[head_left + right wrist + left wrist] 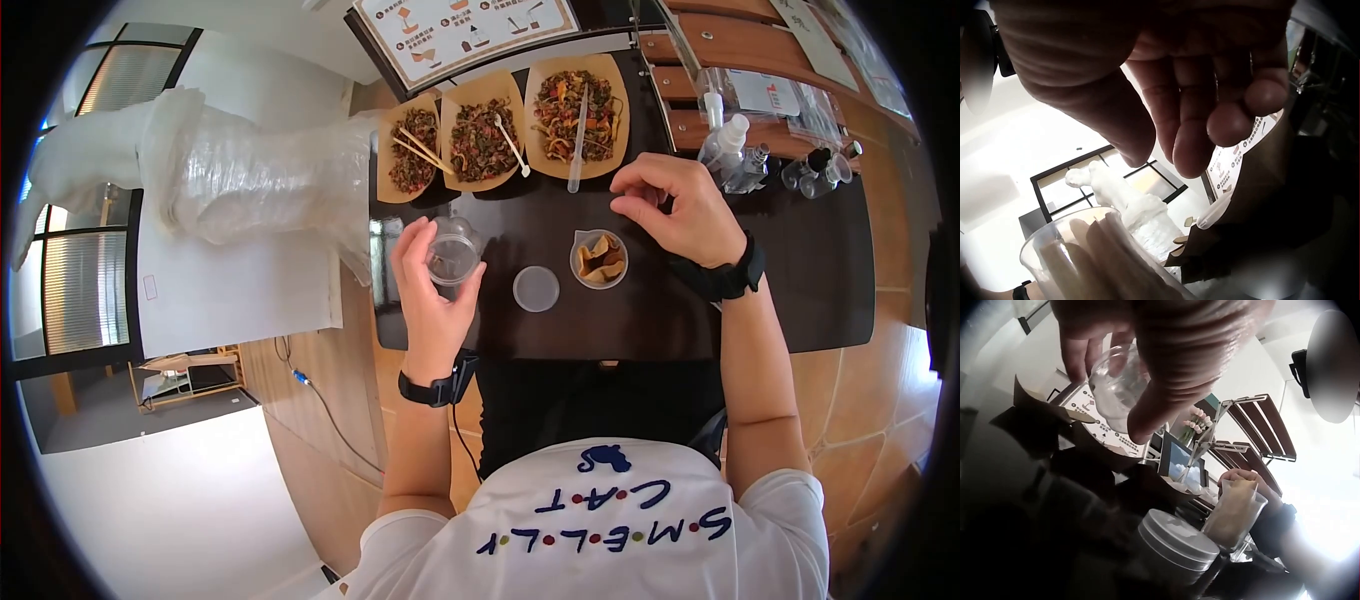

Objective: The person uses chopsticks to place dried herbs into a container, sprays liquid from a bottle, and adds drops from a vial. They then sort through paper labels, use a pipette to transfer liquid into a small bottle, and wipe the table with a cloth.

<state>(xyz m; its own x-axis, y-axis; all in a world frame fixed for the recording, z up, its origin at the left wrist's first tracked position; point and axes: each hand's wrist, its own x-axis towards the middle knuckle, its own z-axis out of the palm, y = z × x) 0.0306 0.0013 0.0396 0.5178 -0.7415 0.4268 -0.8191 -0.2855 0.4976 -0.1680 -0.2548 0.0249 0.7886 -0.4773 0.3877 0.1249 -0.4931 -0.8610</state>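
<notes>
"Where was the jar [453,258]?"
"Above the bench [645,332], gripped in the left hand [437,285]; the right hand [685,205], loosely curled and empty, hovered near the cup [600,262]."
"Anything else?"
"Only the left wrist view showed flowers [1196,422]."

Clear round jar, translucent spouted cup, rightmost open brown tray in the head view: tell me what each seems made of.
The clear round jar looks like glossy plastic, see-through with bright highlights, though glass is possible. The translucent spouted cup seems satin plastic, judging by its milky wall. The rightmost open brown tray is probably matte paperboard: thin-edged, without shine.
</notes>
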